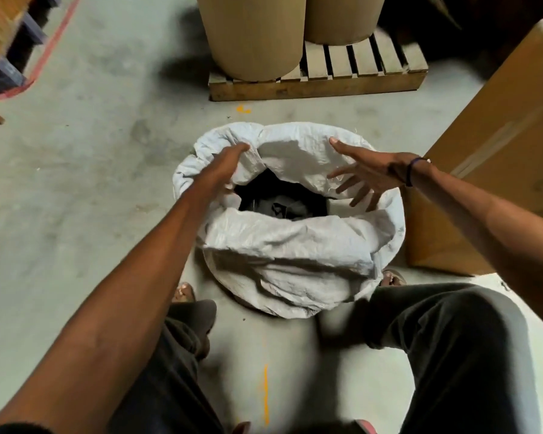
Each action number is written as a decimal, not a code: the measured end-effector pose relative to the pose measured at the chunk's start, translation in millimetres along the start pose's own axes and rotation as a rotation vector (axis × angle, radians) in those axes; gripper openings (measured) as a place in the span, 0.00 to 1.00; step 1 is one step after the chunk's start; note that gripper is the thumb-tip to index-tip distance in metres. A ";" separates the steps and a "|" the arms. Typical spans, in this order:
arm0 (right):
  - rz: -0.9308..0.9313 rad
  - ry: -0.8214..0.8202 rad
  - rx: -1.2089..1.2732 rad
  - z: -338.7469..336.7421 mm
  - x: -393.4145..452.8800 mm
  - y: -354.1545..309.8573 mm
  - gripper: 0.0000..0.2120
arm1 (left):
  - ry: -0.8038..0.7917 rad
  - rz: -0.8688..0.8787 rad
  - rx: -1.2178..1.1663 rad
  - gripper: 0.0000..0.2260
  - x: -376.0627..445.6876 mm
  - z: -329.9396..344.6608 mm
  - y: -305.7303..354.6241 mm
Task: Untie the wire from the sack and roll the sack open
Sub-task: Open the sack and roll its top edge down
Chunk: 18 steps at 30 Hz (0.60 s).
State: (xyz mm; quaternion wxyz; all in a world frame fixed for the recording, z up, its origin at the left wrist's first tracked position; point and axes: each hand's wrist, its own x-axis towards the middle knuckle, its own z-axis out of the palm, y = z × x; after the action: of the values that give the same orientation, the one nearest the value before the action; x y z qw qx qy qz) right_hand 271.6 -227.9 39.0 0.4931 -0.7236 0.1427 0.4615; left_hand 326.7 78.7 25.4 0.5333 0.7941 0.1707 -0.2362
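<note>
A white woven sack stands on the floor between my feet, its mouth wide and its top rolled down into a thick rim. Dark contents show inside. My left hand grips the rolled rim at the far left of the mouth, fingers curled over the fabric. Over the right side of the rim, my right hand hovers with spread, straight fingers and holds nothing. No wire is visible.
A wooden pallet with two big cardboard drums stands just behind the sack. A large cardboard box sits close on the right. A blue pallet and a red floor line are at the far left.
</note>
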 end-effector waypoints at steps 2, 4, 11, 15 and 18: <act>-0.010 -0.091 -0.026 13.3 5.2 -1.1 0.63 | -0.143 -0.160 -0.187 0.27 -14.9 21.4 -19.5; -0.064 -0.032 -0.086 27.3 23.2 3.6 0.64 | -0.294 -0.300 -0.393 0.29 -28.0 48.9 -53.4; -0.292 0.384 -0.183 17.1 28.9 5.5 0.58 | -0.202 -0.422 -0.448 0.34 -55.5 51.1 -140.7; -0.275 0.489 -0.065 4.4 -5.7 -29.9 0.53 | -0.410 -0.518 -0.253 0.43 -73.3 29.1 -116.2; -0.162 0.442 0.015 10.4 -5.2 -30.5 0.53 | -0.498 -0.489 -0.063 0.42 -74.4 24.2 -89.7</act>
State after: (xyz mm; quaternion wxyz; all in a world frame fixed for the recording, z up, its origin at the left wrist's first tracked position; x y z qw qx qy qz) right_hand 283.5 -206.0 60.0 0.4904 -0.8126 0.1921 0.2496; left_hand 213.4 88.3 -9.6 0.5104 0.6309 0.2279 -0.5381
